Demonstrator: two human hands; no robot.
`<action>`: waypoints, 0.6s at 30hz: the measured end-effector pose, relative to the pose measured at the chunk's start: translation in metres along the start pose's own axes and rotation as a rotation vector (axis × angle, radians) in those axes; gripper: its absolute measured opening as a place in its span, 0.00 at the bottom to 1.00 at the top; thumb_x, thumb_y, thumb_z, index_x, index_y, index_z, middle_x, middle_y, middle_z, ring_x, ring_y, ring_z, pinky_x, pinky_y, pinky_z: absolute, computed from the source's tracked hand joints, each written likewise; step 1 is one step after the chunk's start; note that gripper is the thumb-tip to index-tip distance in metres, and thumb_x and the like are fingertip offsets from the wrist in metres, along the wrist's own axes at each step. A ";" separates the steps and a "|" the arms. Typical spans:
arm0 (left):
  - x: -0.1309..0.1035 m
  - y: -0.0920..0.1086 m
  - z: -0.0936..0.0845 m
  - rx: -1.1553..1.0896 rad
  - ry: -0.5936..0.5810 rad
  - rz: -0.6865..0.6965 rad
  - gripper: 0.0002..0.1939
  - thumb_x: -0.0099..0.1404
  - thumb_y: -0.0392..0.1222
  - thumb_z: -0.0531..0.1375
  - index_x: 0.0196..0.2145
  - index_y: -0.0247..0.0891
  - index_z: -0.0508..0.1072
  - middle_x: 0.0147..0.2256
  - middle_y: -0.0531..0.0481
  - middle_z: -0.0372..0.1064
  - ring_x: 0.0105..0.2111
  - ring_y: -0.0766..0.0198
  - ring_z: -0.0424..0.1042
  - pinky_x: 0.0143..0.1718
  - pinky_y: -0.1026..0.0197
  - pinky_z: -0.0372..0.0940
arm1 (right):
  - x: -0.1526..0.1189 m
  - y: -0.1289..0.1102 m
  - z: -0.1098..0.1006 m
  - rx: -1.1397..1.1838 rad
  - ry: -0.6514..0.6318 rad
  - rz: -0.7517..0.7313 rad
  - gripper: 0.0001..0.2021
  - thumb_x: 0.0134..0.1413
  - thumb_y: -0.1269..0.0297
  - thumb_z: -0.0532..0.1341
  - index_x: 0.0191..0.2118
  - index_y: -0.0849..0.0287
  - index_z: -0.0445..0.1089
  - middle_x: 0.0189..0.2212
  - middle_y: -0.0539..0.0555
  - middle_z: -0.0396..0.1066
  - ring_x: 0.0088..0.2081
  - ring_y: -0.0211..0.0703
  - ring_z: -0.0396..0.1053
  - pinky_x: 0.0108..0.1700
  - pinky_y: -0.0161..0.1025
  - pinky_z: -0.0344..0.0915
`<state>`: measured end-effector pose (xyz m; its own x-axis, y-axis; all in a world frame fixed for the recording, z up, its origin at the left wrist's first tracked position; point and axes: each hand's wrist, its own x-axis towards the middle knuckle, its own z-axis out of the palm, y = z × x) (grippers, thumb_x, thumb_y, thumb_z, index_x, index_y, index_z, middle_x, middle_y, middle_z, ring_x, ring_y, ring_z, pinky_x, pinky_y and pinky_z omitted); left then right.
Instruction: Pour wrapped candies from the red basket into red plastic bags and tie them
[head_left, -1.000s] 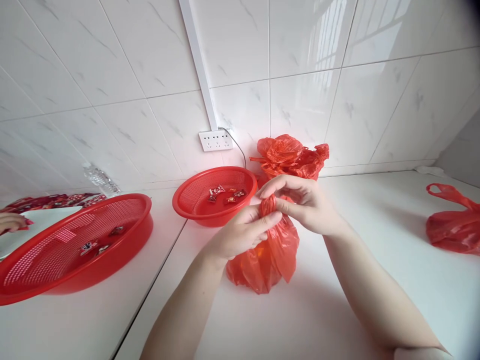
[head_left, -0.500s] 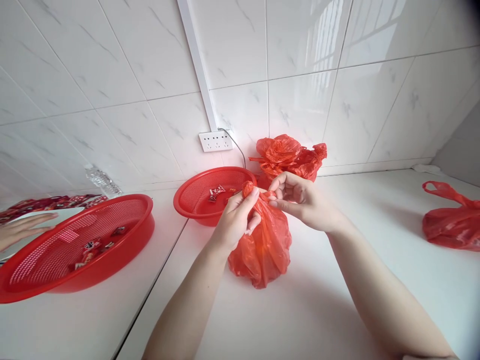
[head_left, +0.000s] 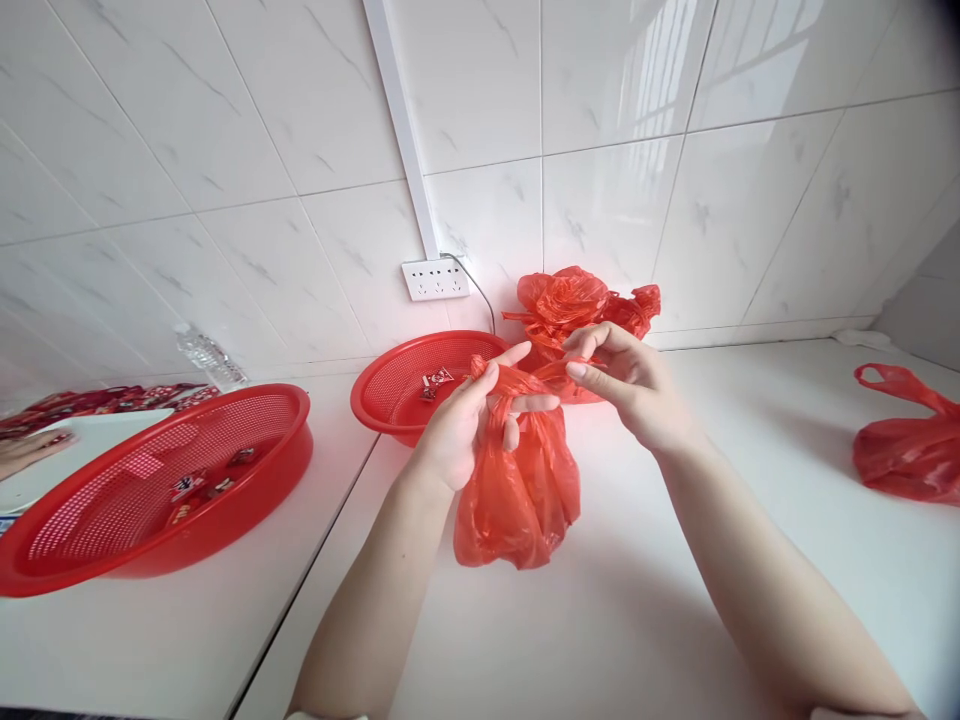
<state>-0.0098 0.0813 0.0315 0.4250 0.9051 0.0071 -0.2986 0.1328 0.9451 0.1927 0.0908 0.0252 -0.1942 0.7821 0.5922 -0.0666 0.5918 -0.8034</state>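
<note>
Your 2 hands have drawn apart since half a second ago: then they were bunched together at the neck of the red plastic bag (head_left: 517, 490), and now the handles are pulled out into 2 twisted strands between them. Your left hand (head_left: 465, 425) has its fingers clamped on the bag's gathered neck and 1 strand, index finger stretched out along it. Your right hand (head_left: 626, 385) pinches the other strand between thumb and fingertips, pulling it to the right. To me that reads as a knot being started, not finished; the mouth is gathered but no tie shows yet.

The bag sits on the white table (head_left: 600, 620) just in front of you, its lower part bulging and rounded, the film thin, glossy and crinkled, half see-through where light passes.

Behind it stands a small red basket (head_left: 405, 385) of perforated plastic holding a few wrapped sweets; a larger red basket (head_left: 150, 490) lies to the left. A heap of crumpled red bags (head_left: 577, 300) rests against the shiny tiled wall, and 1 tied bag (head_left: 907, 450) lies far right.
</note>
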 end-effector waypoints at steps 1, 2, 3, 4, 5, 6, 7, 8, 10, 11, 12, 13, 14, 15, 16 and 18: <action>0.000 0.001 -0.001 -0.012 0.011 0.005 0.23 0.69 0.53 0.53 0.59 0.48 0.65 0.30 0.50 0.75 0.16 0.73 0.65 0.19 0.70 0.61 | -0.001 -0.002 -0.001 -0.044 -0.037 -0.049 0.09 0.55 0.60 0.64 0.31 0.55 0.64 0.47 0.55 0.66 0.52 0.47 0.64 0.49 0.45 0.67; 0.000 0.002 -0.002 -0.027 0.022 0.009 0.22 0.69 0.52 0.53 0.58 0.48 0.66 0.30 0.50 0.74 0.18 0.72 0.67 0.21 0.70 0.63 | -0.002 -0.004 -0.002 -0.097 -0.097 -0.089 0.08 0.54 0.60 0.65 0.31 0.55 0.65 0.51 0.55 0.64 0.57 0.50 0.61 0.53 0.48 0.65; 0.001 0.003 -0.002 -0.051 0.030 0.004 0.20 0.69 0.50 0.54 0.57 0.47 0.67 0.29 0.50 0.73 0.19 0.73 0.68 0.22 0.71 0.64 | -0.003 -0.007 -0.003 -0.154 -0.172 -0.113 0.07 0.54 0.61 0.65 0.31 0.55 0.66 0.56 0.55 0.61 0.61 0.52 0.56 0.57 0.50 0.62; 0.001 0.004 -0.003 -0.089 0.033 -0.011 0.18 0.70 0.48 0.53 0.55 0.45 0.69 0.28 0.50 0.72 0.20 0.73 0.68 0.24 0.72 0.65 | -0.004 -0.009 -0.004 -0.207 -0.253 -0.122 0.07 0.53 0.62 0.65 0.30 0.55 0.67 0.59 0.54 0.58 0.64 0.53 0.52 0.60 0.52 0.59; 0.001 0.005 -0.003 -0.136 0.033 -0.036 0.16 0.70 0.46 0.53 0.52 0.42 0.71 0.28 0.50 0.71 0.21 0.75 0.68 0.25 0.73 0.65 | -0.005 -0.011 -0.005 -0.252 -0.326 -0.120 0.07 0.53 0.62 0.65 0.30 0.55 0.67 0.62 0.53 0.56 0.66 0.54 0.49 0.61 0.53 0.56; 0.001 0.007 -0.003 -0.185 0.031 -0.059 0.14 0.71 0.43 0.52 0.48 0.40 0.72 0.28 0.50 0.71 0.21 0.76 0.68 0.25 0.75 0.65 | -0.006 -0.013 -0.006 -0.283 -0.385 -0.110 0.06 0.54 0.62 0.65 0.30 0.55 0.67 0.63 0.52 0.54 0.67 0.54 0.46 0.62 0.54 0.55; 0.001 0.008 -0.004 -0.223 0.026 -0.071 0.12 0.71 0.41 0.51 0.44 0.38 0.73 0.28 0.51 0.70 0.20 0.78 0.66 0.24 0.77 0.63 | -0.007 -0.013 -0.006 -0.301 -0.430 -0.097 0.06 0.54 0.62 0.64 0.30 0.55 0.67 0.63 0.52 0.54 0.67 0.55 0.45 0.62 0.55 0.54; 0.000 0.008 -0.003 -0.232 0.014 -0.070 0.11 0.71 0.41 0.51 0.40 0.37 0.72 0.27 0.52 0.69 0.18 0.79 0.64 0.21 0.77 0.61 | -0.007 -0.013 -0.006 -0.298 -0.459 -0.080 0.05 0.54 0.63 0.63 0.32 0.54 0.67 0.63 0.53 0.54 0.67 0.54 0.45 0.62 0.55 0.55; -0.004 0.008 -0.002 -0.119 -0.035 -0.036 0.12 0.71 0.44 0.50 0.36 0.38 0.70 0.22 0.55 0.64 0.13 0.78 0.59 0.14 0.75 0.54 | -0.006 -0.009 -0.003 -0.211 -0.489 -0.039 0.04 0.55 0.66 0.61 0.37 0.54 0.66 0.60 0.55 0.58 0.65 0.52 0.51 0.61 0.55 0.57; -0.006 0.008 0.000 0.001 -0.063 -0.006 0.13 0.71 0.46 0.49 0.35 0.39 0.69 0.20 0.57 0.61 0.11 0.77 0.56 0.12 0.73 0.51 | -0.006 -0.006 -0.001 -0.128 -0.494 -0.015 0.05 0.57 0.67 0.59 0.40 0.54 0.65 0.58 0.56 0.61 0.63 0.50 0.55 0.60 0.54 0.59; -0.009 0.007 0.001 0.153 -0.080 0.032 0.14 0.71 0.49 0.49 0.35 0.39 0.68 0.18 0.58 0.59 0.09 0.76 0.53 0.12 0.71 0.48 | -0.005 -0.001 0.002 -0.032 -0.492 0.006 0.07 0.58 0.68 0.58 0.43 0.54 0.63 0.55 0.56 0.64 0.60 0.48 0.60 0.58 0.52 0.61; -0.012 0.006 0.004 0.323 -0.080 0.072 0.14 0.71 0.50 0.48 0.36 0.40 0.68 0.17 0.59 0.57 0.09 0.75 0.53 0.13 0.70 0.49 | -0.005 0.004 0.006 0.062 -0.483 0.027 0.09 0.59 0.69 0.56 0.46 0.54 0.62 0.52 0.56 0.66 0.56 0.45 0.64 0.56 0.50 0.63; -0.015 0.004 0.006 0.494 -0.056 0.123 0.15 0.71 0.51 0.48 0.37 0.40 0.68 0.16 0.59 0.56 0.10 0.74 0.54 0.14 0.69 0.51 | -0.004 0.009 0.010 0.137 -0.470 0.045 0.12 0.60 0.69 0.54 0.49 0.54 0.61 0.49 0.55 0.67 0.53 0.43 0.66 0.55 0.49 0.64; -0.017 0.003 0.007 0.653 -0.009 0.187 0.15 0.72 0.51 0.48 0.37 0.40 0.68 0.17 0.59 0.56 0.12 0.73 0.57 0.17 0.68 0.53 | -0.004 0.014 0.013 0.186 -0.456 0.063 0.14 0.61 0.70 0.53 0.52 0.53 0.59 0.47 0.54 0.68 0.50 0.41 0.68 0.54 0.48 0.64; -0.019 0.002 0.009 0.794 0.050 0.261 0.15 0.72 0.51 0.48 0.37 0.40 0.68 0.18 0.58 0.57 0.14 0.72 0.59 0.20 0.67 0.56 | -0.003 0.018 0.017 0.207 -0.436 0.084 0.16 0.62 0.69 0.53 0.54 0.53 0.58 0.46 0.53 0.69 0.48 0.40 0.68 0.54 0.47 0.64; -0.019 0.001 0.010 0.999 0.166 0.442 0.14 0.72 0.48 0.48 0.36 0.40 0.68 0.23 0.54 0.62 0.21 0.69 0.64 0.26 0.65 0.60 | -0.003 0.023 0.022 0.183 -0.381 0.137 0.18 0.63 0.68 0.53 0.58 0.53 0.57 0.44 0.53 0.70 0.44 0.40 0.69 0.52 0.47 0.65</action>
<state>-0.0098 0.0606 0.0359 0.3088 0.8455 0.4357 0.4608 -0.5337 0.7091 0.1700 0.0980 0.0037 -0.5582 0.7027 0.4411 -0.1805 0.4161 -0.8912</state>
